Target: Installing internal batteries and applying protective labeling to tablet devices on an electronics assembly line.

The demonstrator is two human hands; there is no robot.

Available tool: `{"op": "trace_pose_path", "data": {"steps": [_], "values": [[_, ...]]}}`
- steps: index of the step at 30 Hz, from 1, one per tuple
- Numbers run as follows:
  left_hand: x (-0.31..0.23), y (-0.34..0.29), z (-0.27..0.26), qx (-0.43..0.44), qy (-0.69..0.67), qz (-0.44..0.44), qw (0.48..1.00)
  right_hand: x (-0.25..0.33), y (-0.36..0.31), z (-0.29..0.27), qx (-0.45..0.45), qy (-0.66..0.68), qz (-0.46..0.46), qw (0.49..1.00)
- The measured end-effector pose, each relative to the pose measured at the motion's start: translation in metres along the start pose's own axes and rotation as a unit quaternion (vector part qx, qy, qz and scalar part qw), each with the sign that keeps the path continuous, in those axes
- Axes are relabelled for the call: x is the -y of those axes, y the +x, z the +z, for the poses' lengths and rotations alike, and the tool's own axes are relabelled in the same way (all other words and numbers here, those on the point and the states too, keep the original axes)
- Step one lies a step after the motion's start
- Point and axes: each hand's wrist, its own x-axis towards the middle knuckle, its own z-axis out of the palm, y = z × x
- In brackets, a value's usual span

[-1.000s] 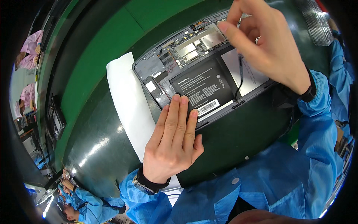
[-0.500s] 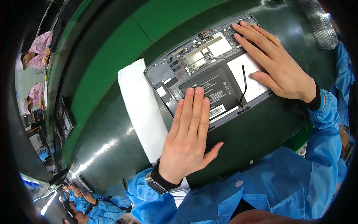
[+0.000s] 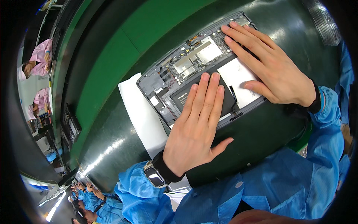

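Observation:
A thin grey device (image 3: 148, 83), like a tablet or laptop base with its inside bare, lies tilted on the dark green table. Along its far side runs a circuit board (image 3: 182, 67) with silvery shields. My left hand (image 3: 192, 132) rests flat on the black battery (image 3: 178, 98), fingers straight and side by side, thumb out. Flat over the device's right end lies my right hand (image 3: 276, 69), its fingertips on the board and its thumb above a white panel (image 3: 232, 72). A short black cable (image 3: 234, 98) lies between battery and panel. Neither hand holds anything.
A folded white sheet (image 3: 138, 110) lies left of the device, partly under my left wrist. A clear ribbed plastic piece (image 3: 323, 22) sits at the far right. Another dark device (image 3: 71, 125) is at the left. People in pink and blue work beyond the table.
My left hand has slid farther up and right across the battery. The black cable's upper end now sits lower. My right hand stays on the device's right end; the whole view has shifted slightly.

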Motion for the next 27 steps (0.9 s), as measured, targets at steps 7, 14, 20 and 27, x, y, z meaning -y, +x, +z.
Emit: {"op": "trace_pose_path", "data": {"steps": [7,14,20,27], "values": [[0.001,-0.007,-0.002,0.013,0.007,0.021,1.0,-0.003,-0.003,0.007,-0.03,0.009,0.008,0.999],[0.008,-0.021,-0.003,0.018,0.098,0.064,0.993,0.002,-0.003,0.008,-0.074,0.014,0.002,0.997],[0.004,-0.026,-0.003,0.009,0.088,0.067,0.994,-0.002,-0.007,0.005,-0.08,0.052,-0.016,0.995],[0.016,-0.064,-0.011,-0.05,0.069,-0.053,0.995,0.023,-0.038,-0.015,-0.029,0.049,-0.01,0.998]]}}
